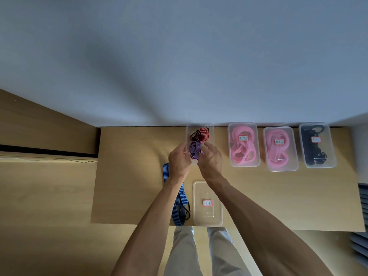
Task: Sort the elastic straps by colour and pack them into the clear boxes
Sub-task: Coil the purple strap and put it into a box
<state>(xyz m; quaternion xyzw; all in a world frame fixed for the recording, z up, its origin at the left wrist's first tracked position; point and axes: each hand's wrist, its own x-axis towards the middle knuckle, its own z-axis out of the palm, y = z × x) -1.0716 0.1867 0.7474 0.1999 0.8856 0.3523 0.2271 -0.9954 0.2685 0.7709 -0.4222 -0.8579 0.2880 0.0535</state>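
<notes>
A coiled purple strap [194, 150] is gripped between the left hand [179, 158] and right hand [210, 158], both curled around it, at the near end of the open clear box [210, 130] that already holds a red-and-black strap [200, 134]. The coil is best kept tight and pressed fully below the rim, so that the lid [207, 203] lying nearby can be fitted.

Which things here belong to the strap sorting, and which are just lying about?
Job:
hands
purple strap
red strap
open box
blue strap
lid
pink boxes
black box

Lying about:
thin wire
</notes>
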